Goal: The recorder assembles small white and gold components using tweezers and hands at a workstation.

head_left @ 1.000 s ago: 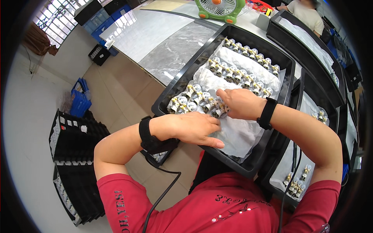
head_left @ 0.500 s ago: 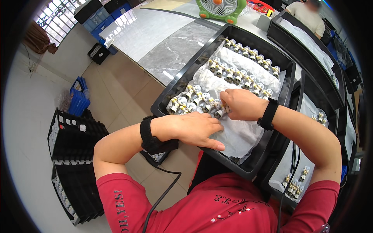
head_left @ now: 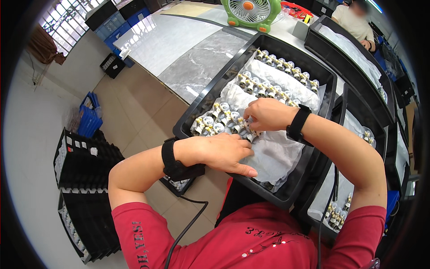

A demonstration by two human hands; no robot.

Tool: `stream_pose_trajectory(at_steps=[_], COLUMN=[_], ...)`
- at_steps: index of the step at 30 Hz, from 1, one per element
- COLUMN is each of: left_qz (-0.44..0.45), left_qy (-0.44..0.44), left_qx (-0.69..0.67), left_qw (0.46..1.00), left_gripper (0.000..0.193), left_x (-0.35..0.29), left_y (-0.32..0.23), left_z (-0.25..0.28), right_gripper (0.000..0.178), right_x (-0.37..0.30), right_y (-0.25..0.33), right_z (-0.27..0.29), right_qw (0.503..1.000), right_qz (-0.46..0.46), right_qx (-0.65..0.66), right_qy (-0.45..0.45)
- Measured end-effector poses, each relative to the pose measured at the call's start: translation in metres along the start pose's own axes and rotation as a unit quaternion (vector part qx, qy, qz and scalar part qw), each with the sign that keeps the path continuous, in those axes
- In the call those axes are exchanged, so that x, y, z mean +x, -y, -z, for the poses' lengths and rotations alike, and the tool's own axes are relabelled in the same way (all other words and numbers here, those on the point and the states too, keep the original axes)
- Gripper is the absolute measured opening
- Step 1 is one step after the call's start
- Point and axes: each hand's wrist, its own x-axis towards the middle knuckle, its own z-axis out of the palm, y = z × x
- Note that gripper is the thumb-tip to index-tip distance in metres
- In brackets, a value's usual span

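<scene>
Clear-topped pieces (head_left: 207, 121), lying in rows on white paper (head_left: 277, 150) inside the black tray (head_left: 283, 201). Your right hand (head_left: 270, 114) is holding its fingers bent over the near rows; whether it is clamping one, I cannot tell. Your left hand (head_left: 221, 153) is resting palm-down, thumb apart. You are apparently arranging pieces; the next move is calling for a light touch.

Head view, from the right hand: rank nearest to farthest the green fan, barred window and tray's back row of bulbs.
1. Back row of bulbs: ahead, inside the tray.
2. Green fan: beyond the tray.
3. Barred window: far left.
</scene>
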Motion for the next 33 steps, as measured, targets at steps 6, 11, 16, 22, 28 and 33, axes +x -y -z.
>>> stream_pose_trajectory(at_steps=[6,11,16,22,28,33], left_qz=[0.005,0.012,0.006,0.010,0.006,0.007], left_qy=[0.008,0.003,0.002,0.005,-0.008,-0.009], left_qx=[-0.002,0.008,0.001,-0.008,-0.007,-0.012], left_qw=[1.000,1.000,1.000,1.000,1.000,1.000], left_gripper=[0.075,0.076,0.075,0.075,0.075,0.074], left_x=[0.000,0.000,0.001,0.000,0.001,0.000], left_y=[-0.001,0.000,0.001,0.000,0.000,0.002], left_z=[0.002,-0.002,-0.002,-0.001,-0.002,-0.005], right_gripper=[0.031,0.030,0.032,0.028,0.028,0.044], right_x=[0.003,0.008,0.005,0.009,0.008,-0.001], right_y=[0.003,0.005,0.008,0.013,0.012,0.010], right_z=[-0.008,0.001,-0.009,-0.011,-0.022,0.002], right_qw=[1.000,0.999,0.999,0.999,0.995,0.998], right_qz=[-0.021,-0.041,-0.037,-0.028,0.020,-0.014], right_qx=[-0.004,0.030,-0.026,-0.043,-0.056,0.008], right_qy=[0.015,0.009,-0.011,-0.011,-0.076,-0.059])
